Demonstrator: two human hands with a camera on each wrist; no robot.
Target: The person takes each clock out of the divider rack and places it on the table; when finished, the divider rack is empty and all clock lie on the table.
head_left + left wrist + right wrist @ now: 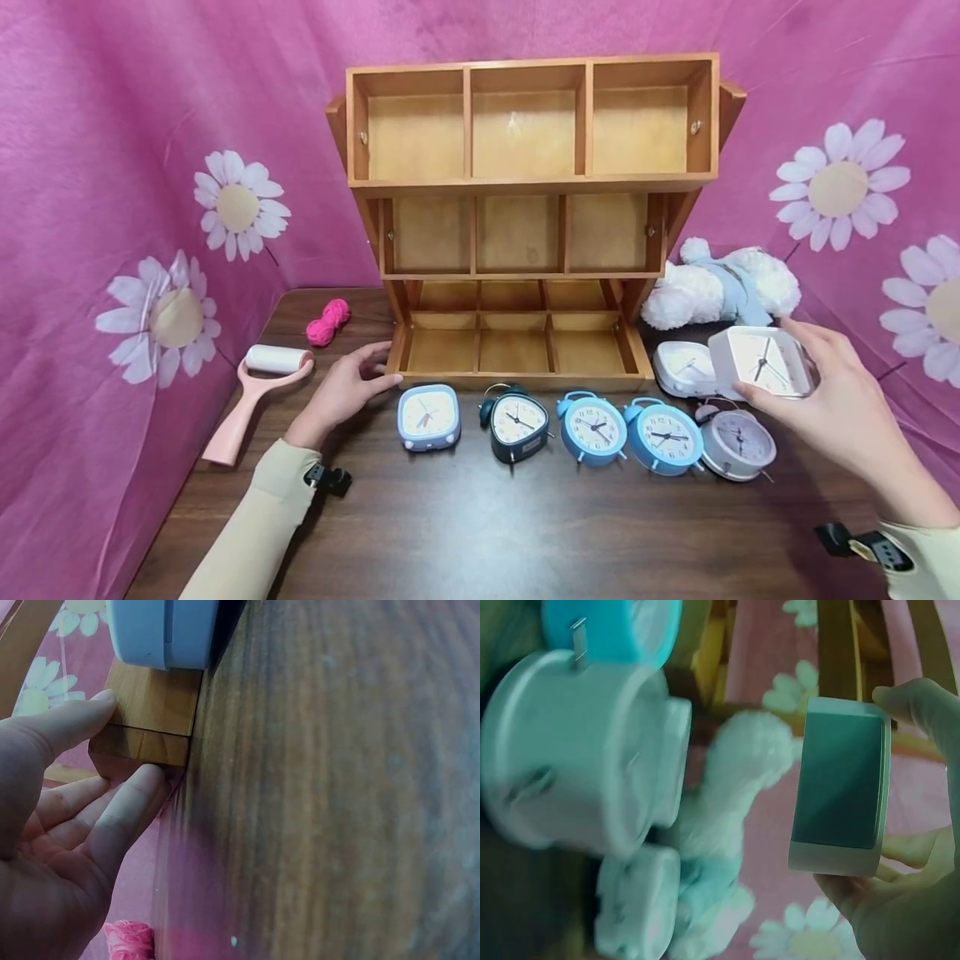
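Observation:
My right hand (843,387) holds a white square alarm clock (780,367) raised above the table at the right, pinching it between thumb and fingers. In the right wrist view, the dark side panel of this clock (838,784) faces the camera. At the front left corner of a three-tier wooden shelf (525,186), my left hand (343,387) grips the base, its thumb on one face and fingers round the other. In the left wrist view, that wooden corner (150,705) shows between thumb and fingertips. The shelf's visible compartments hold nothing.
Before the shelf stand a blue-rimmed square clock (428,417), a dark triangular clock (519,425), two blue round clocks (594,427) and a grey round clock (738,446). Another white clock (684,367) and a plush toy (720,287) sit right; a lint roller (255,400) and pink yarn (327,322) lie left.

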